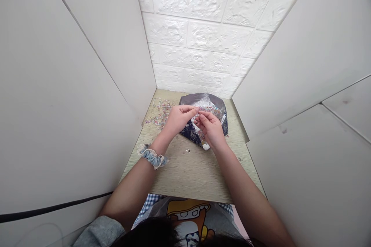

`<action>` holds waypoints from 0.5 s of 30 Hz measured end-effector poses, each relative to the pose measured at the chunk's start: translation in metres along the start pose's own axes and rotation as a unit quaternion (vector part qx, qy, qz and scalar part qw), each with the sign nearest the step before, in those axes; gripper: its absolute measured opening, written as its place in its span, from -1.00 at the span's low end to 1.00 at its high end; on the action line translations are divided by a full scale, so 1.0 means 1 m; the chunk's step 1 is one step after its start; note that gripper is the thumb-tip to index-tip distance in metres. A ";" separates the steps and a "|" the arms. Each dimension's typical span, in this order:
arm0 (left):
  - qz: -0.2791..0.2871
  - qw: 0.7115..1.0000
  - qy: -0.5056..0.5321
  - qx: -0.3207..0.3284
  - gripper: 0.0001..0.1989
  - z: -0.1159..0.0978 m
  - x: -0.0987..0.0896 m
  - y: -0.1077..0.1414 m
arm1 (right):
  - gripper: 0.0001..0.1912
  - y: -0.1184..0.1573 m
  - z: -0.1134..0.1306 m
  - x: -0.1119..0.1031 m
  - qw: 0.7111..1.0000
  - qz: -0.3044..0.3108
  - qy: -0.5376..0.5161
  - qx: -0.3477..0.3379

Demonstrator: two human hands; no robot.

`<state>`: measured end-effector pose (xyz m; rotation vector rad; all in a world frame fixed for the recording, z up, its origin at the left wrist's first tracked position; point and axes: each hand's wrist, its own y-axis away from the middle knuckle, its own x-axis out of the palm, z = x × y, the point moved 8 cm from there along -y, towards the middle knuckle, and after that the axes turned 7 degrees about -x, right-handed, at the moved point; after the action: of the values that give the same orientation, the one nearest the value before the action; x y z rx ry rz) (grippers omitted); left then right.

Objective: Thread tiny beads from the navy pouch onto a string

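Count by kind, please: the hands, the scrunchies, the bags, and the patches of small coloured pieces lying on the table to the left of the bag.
Hands: 2, left hand and right hand
Scrunchie: 1
Bag: 1
Patch of small coloured pieces: 1, single pieces too small to count
Total: 5

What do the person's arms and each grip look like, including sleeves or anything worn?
The left forearm and right forearm are bare, apart from a pale blue, gathered scrunchie with a cream frilled edge around the left one near the wrist. A grey sleeve shows on the left arm; no right sleeve is in view. The left grip and right grip are ungloved hands.
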<state>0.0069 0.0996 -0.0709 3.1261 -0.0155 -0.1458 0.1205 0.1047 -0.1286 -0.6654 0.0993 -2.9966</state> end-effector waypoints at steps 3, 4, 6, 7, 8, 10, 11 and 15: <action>-0.035 0.999 0.015 -0.005 -0.83 0.000 -0.010 -0.001 | -0.75 -0.001 0.001 -0.003 1.000 -0.004 0.011 -0.001; -0.045 0.999 0.017 -0.007 -0.80 0.002 -0.013 -0.002 | -0.75 -0.001 0.001 -0.004 1.000 -0.009 0.014 -0.002; -0.058 0.998 0.007 -0.013 -0.76 0.006 -0.018 -0.004 | -0.73 -0.002 0.003 -0.008 1.000 -0.021 0.016 -0.002; -0.063 0.998 -0.005 -0.015 -0.74 0.008 -0.019 -0.005 | -0.73 -0.002 0.003 -0.009 1.000 -0.025 0.016 -0.002; -0.069 0.997 -0.019 -0.015 -0.73 0.009 -0.019 -0.006 | -0.72 -0.002 0.004 -0.009 1.000 -0.026 0.016 -0.002; -0.077 0.996 -0.042 -0.004 -0.70 0.010 -0.018 -0.007 | -0.72 -0.002 0.005 -0.008 1.000 -0.022 0.010 -0.002; -0.078 0.996 -0.052 0.006 -0.69 0.008 -0.017 -0.007 | -0.73 -0.002 0.005 -0.007 1.000 -0.022 0.006 -0.001; -0.086 0.993 -0.074 0.044 -0.70 -0.002 -0.016 -0.003 | -0.75 -0.001 0.009 -0.006 1.000 -0.017 -0.013 -0.010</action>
<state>-0.0088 0.1029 -0.0678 3.1923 0.2529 -0.3892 0.1291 0.1061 -0.1231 -0.7160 0.1181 -3.0229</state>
